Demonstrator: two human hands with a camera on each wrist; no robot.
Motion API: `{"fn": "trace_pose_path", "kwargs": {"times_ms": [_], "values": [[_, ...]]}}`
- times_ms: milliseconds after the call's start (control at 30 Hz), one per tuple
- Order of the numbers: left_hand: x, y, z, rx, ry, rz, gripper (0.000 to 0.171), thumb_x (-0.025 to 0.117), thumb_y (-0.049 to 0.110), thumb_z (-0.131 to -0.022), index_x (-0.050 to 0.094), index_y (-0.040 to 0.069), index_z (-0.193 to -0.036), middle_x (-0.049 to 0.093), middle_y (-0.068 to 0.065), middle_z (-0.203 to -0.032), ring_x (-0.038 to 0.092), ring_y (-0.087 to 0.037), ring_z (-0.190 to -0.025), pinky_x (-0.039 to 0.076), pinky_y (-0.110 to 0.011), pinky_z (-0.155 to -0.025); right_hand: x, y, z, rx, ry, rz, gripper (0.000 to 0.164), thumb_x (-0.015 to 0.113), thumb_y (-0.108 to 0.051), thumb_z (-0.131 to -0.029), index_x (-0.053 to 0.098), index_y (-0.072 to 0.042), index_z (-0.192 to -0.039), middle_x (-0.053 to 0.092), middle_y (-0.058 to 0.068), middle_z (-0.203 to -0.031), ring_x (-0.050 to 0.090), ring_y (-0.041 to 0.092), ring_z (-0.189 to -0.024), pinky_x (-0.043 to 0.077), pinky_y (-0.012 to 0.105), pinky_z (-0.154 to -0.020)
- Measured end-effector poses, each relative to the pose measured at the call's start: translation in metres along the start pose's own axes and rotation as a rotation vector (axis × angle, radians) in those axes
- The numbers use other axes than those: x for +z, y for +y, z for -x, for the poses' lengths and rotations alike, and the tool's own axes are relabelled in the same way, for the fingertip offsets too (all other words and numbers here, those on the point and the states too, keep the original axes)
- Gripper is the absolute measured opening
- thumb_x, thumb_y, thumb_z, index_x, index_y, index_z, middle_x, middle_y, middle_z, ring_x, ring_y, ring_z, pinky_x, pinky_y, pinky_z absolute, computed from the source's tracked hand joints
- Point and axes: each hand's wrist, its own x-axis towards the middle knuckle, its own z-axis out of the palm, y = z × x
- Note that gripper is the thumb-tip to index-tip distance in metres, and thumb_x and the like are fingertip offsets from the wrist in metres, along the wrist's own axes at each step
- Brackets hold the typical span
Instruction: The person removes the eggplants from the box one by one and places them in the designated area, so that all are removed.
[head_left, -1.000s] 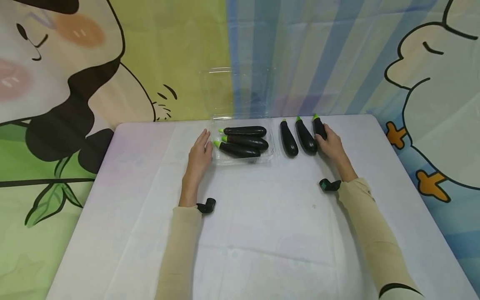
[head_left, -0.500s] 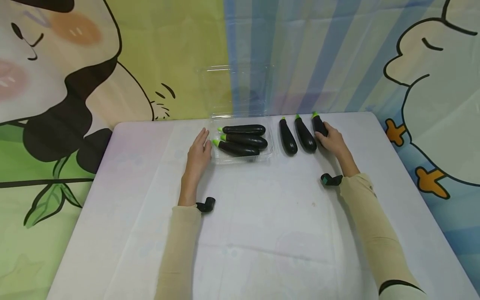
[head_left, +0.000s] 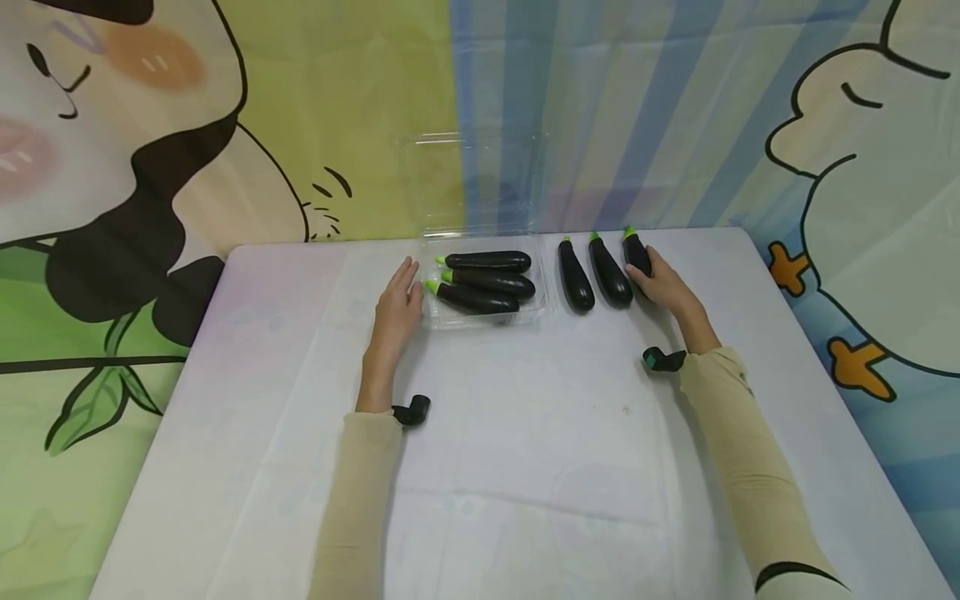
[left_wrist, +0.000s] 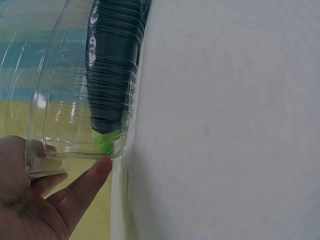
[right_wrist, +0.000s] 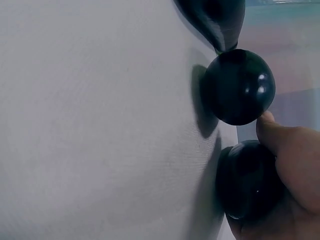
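Note:
In the head view a clear plastic clamshell box point(head_left: 487, 323) lies with its lid point(head_left: 480, 179) raised against the backdrop. Inside it, three black eggplants point(head_left: 480, 298) with green stems lie side by side. My left hand point(head_left: 399, 312) rests at the box's left side, fingers straight; in the left wrist view a fingertip point(left_wrist: 102, 165) touches its end. Right of the box lie a first eggplant point(head_left: 576, 277) and a second eggplant point(head_left: 611, 271). My right hand point(head_left: 663, 279) grips the rightmost eggplant point(head_left: 636, 250), its thumb and fingers on either side; the right wrist view shows its rounded end point(right_wrist: 250, 185).
A white cloth-covered table point(head_left: 525, 467) spreads in front of the box and eggplants. Behind its far edge hangs a printed backdrop point(head_left: 360, 108). Small black wrist cameras point(head_left: 412, 410) sit at both cuffs.
Both hands keep their places, the left at the box and the right on the rightmost eggplant. Only the head view shifts slightly.

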Motion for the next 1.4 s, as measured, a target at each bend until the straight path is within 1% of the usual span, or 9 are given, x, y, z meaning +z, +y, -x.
{"fn": "trace_pose_path", "kwargs": {"times_ms": [200,333,433,767,933,1033,1200,1300,1400], "values": [[0.001,0.001,0.000,-0.008,-0.014,0.007,0.048,0.038,0.022,-0.104,0.035,0.010,-0.150,0.025,0.000,-0.162,0.032,-0.023,-0.146,0.037,-0.043,-0.115,0.004,0.007,-0.002,-0.058,0.029,0.032,0.080,0.030,-0.045,-0.104,-0.008,0.006,-0.152,0.003,0.035,-0.157,0.009,0.051,-0.145,0.013,0.062,-0.119],[0.002,0.000,0.003,-0.024,-0.034,0.008,0.048,0.038,0.022,-0.104,0.035,0.011,-0.151,0.025,0.000,-0.162,0.027,-0.023,-0.148,0.036,-0.042,-0.116,0.006,0.009,0.001,-0.043,0.033,0.041,0.080,0.026,-0.047,-0.104,-0.009,0.007,-0.151,-0.001,0.034,-0.157,0.006,0.051,-0.146,0.011,0.061,-0.120],[0.002,0.001,0.004,-0.022,-0.025,0.006,0.048,0.038,0.022,-0.104,0.035,0.012,-0.151,0.025,0.001,-0.162,0.026,-0.022,-0.149,0.034,-0.043,-0.117,0.007,0.007,0.003,-0.038,0.043,0.032,0.081,0.025,-0.050,-0.103,-0.009,0.005,-0.152,-0.003,0.033,-0.158,0.005,0.050,-0.146,0.010,0.061,-0.120],[0.001,0.001,0.002,-0.020,-0.026,-0.004,0.048,0.037,0.024,-0.104,0.035,0.013,-0.151,0.024,0.003,-0.162,0.025,-0.021,-0.149,0.029,-0.042,-0.120,0.013,0.006,0.001,-0.052,0.127,0.047,0.083,0.027,-0.052,-0.102,-0.006,0.005,-0.153,0.003,0.034,-0.158,0.009,0.050,-0.146,0.012,0.061,-0.120],[0.002,-0.001,0.000,-0.019,-0.026,-0.004,0.048,0.039,0.023,-0.104,0.035,0.012,-0.151,0.025,0.002,-0.162,0.025,-0.022,-0.149,0.031,-0.042,-0.119,0.016,0.002,0.003,-0.072,0.176,0.035,0.085,0.028,-0.054,-0.101,-0.003,0.007,-0.152,0.006,0.034,-0.158,0.011,0.049,-0.147,0.013,0.061,-0.120],[0.002,-0.001,0.000,-0.016,-0.023,-0.007,0.048,0.039,0.022,-0.104,0.036,0.012,-0.150,0.025,0.002,-0.162,0.026,-0.022,-0.149,0.033,-0.043,-0.118,0.014,0.000,0.004,-0.050,0.204,0.051,0.085,0.023,-0.058,-0.100,-0.003,0.003,-0.154,0.004,0.032,-0.159,0.009,0.048,-0.147,0.012,0.061,-0.120],[0.001,0.001,0.000,-0.019,-0.025,-0.003,0.048,0.038,0.022,-0.104,0.035,0.012,-0.151,0.024,0.002,-0.162,0.026,-0.022,-0.149,0.034,-0.042,-0.118,-0.001,-0.007,0.010,-0.050,0.325,0.043,0.083,0.015,-0.061,-0.099,0.004,-0.001,-0.155,0.007,0.029,-0.160,0.008,0.047,-0.148,0.011,0.063,-0.119],[0.000,0.002,0.000,-0.020,-0.026,0.000,0.048,0.038,0.023,-0.104,0.035,0.013,-0.151,0.024,0.003,-0.162,0.026,-0.022,-0.149,0.034,-0.042,-0.117,-0.009,-0.017,0.016,-0.119,0.399,-0.020,0.079,0.017,-0.057,-0.101,0.010,0.000,-0.155,0.012,0.027,-0.160,0.011,0.045,-0.148,0.011,0.062,-0.119],[-0.001,0.002,0.000,-0.020,-0.017,0.001,0.047,0.038,0.022,-0.104,0.036,0.012,-0.150,0.025,0.002,-0.162,0.027,-0.022,-0.148,0.034,-0.042,-0.117,-0.012,-0.033,0.027,-0.210,0.405,-0.051,0.076,0.020,-0.055,-0.102,0.012,-0.001,-0.155,0.014,0.027,-0.160,0.013,0.044,-0.148,0.011,0.061,-0.120]]}}
